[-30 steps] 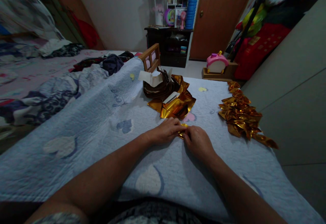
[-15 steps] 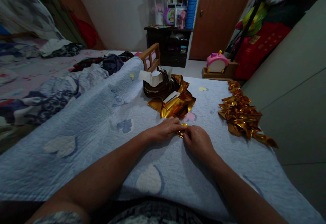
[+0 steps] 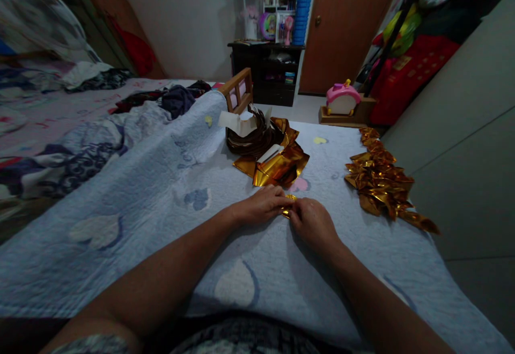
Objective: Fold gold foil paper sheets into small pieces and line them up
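My left hand (image 3: 262, 205) and my right hand (image 3: 313, 222) meet over a small piece of gold foil paper (image 3: 288, 205) lying on the pale blue quilt (image 3: 169, 198). Both hands pinch the paper with closed fingers, and most of it is hidden under them. Just beyond my hands lies a stack of gold foil sheets (image 3: 277, 167) with a dark brown bundle and a white strip (image 3: 251, 131) behind it. A pile of folded gold pieces (image 3: 382, 182) sits at the quilt's right edge.
A wooden frame (image 3: 238, 90) stands past the bundle. Crumpled clothes and bedding (image 3: 80, 139) cover the left. A dark cabinet (image 3: 267, 69), a brown door (image 3: 346, 27) and a pink toy (image 3: 341, 99) stand at the back; a grey wall panel (image 3: 462, 145) runs along the right.
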Motion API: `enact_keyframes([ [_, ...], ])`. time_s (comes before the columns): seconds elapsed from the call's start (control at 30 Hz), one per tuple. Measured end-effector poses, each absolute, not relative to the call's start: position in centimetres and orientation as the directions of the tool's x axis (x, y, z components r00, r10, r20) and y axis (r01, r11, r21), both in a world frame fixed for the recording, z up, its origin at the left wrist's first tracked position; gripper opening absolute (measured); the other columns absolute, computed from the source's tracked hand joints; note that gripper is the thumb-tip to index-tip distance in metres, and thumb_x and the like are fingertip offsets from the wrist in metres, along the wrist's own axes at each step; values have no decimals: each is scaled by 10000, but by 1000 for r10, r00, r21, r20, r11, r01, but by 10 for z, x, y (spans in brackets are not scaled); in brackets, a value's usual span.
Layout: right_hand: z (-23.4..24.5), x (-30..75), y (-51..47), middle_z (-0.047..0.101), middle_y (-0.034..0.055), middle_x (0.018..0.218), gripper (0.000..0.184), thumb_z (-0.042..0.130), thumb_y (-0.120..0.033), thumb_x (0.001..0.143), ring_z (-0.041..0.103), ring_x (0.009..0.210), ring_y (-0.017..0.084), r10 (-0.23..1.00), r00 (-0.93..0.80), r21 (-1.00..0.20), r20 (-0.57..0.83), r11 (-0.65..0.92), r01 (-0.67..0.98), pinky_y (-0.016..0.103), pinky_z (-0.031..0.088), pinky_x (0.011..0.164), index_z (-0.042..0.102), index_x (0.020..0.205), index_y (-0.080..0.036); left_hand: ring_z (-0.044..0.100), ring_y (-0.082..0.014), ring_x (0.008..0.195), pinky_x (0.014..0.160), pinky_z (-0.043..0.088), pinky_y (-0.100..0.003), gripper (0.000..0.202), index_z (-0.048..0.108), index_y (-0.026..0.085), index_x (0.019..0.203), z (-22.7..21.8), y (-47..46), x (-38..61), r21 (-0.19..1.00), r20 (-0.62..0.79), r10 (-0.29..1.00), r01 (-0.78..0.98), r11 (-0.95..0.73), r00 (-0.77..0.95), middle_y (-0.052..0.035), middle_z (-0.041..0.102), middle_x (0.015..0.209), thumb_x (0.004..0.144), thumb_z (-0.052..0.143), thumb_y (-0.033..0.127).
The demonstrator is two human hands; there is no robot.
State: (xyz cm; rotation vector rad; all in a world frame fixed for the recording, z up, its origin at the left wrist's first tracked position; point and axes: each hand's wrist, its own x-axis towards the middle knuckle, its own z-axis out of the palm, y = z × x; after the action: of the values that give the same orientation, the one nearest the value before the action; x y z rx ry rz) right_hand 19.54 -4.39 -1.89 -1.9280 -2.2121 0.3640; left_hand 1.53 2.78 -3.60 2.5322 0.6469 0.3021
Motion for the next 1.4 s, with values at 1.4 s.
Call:
enact_keyframes([
  [1.4, -23, 205, -49, 652, 57, 886, 125, 537, -128, 929, 550, 790, 181, 965, -258, -408, 51, 256, 876, 285, 352, 719, 656, 932, -162, 514, -220, 973, 875, 410, -344, 260, 673, 244, 1218, -39, 21, 18, 502, 113, 556, 436, -747, 823, -65, 603, 1012, 983, 564, 248],
])
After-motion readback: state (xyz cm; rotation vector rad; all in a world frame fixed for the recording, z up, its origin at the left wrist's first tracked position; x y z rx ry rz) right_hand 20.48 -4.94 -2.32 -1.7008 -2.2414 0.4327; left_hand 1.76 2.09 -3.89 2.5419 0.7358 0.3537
